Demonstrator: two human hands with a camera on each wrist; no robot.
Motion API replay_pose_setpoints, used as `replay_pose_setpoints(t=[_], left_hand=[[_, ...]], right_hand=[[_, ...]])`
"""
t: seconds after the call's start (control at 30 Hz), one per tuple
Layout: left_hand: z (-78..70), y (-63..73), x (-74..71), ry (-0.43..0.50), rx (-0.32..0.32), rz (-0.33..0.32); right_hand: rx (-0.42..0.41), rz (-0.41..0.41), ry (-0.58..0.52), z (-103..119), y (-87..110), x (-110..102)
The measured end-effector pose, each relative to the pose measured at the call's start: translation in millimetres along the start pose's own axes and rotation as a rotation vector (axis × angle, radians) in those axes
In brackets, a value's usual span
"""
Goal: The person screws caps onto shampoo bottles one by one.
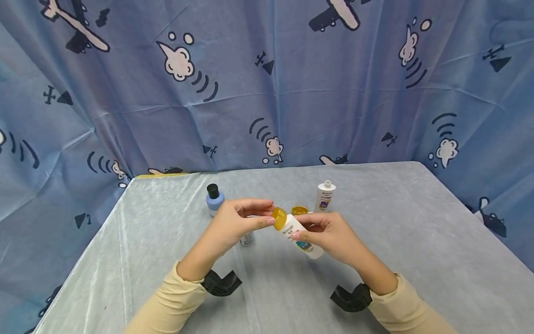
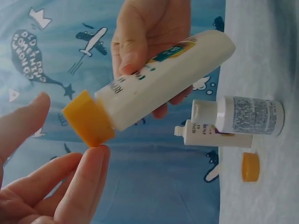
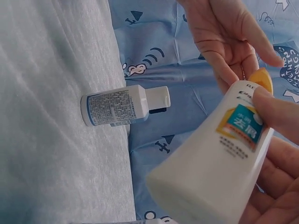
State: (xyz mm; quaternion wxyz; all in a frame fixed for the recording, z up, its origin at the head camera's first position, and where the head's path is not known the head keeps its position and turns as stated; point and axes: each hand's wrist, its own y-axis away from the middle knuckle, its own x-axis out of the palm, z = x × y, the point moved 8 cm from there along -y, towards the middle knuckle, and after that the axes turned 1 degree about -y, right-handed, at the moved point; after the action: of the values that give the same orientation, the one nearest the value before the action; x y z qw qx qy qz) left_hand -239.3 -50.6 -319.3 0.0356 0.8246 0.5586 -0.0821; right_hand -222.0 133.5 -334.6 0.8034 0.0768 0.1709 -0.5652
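Note:
My right hand [image 1: 333,234] grips a white shampoo bottle [image 3: 201,168] round its body, thumb on the label. Held above the table, it tilts with its yellow cap [image 2: 88,119] up towards my left hand [image 1: 238,220]. The cap sits slightly askew on the bottle's top. In the left wrist view, my left fingertips [image 2: 100,156] are right at the cap's edge, while the thumb stands apart from it. Behind the right hand are an uncapped white bottle [image 1: 324,197] and a loose yellow cap [image 1: 299,210].
A blue bottle with a black cap [image 1: 214,199] stands behind my left hand. A small bottle [image 1: 247,239] is partly hidden under that hand. In the left wrist view, a white bottle with fine print [image 2: 250,115] overlaps the uncapped one. A patterned blue curtain [image 1: 233,93] hangs behind the cloth-covered table [image 1: 417,260].

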Motion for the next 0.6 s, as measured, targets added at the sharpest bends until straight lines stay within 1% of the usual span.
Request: replay_pose_setpoints(t=[0.17, 0.3, 0.4, 0.6], left_hand=[[0.6, -0.4, 3.8, -0.043, -0.004, -0.015], [-0.6, 0.6, 5.8, -0.04, 0.001, -0.005], [-1.4, 0.9, 7.3, -0.038, 0.009, 0.008], [-3.0, 1.6, 10.3, -0.051, 0.041, 0.059]], right_hand=[[-0.008, 0.004, 0.004, 0.9, 1.1, 0.5], [-0.018, 0.006, -0.001, 2.1, 1.7, 0.6], [-0.025, 0.01, -0.002, 3.3, 1.9, 0.3], [-0.031, 0.032, 0.002, 3.6, 1.9, 1.6]])
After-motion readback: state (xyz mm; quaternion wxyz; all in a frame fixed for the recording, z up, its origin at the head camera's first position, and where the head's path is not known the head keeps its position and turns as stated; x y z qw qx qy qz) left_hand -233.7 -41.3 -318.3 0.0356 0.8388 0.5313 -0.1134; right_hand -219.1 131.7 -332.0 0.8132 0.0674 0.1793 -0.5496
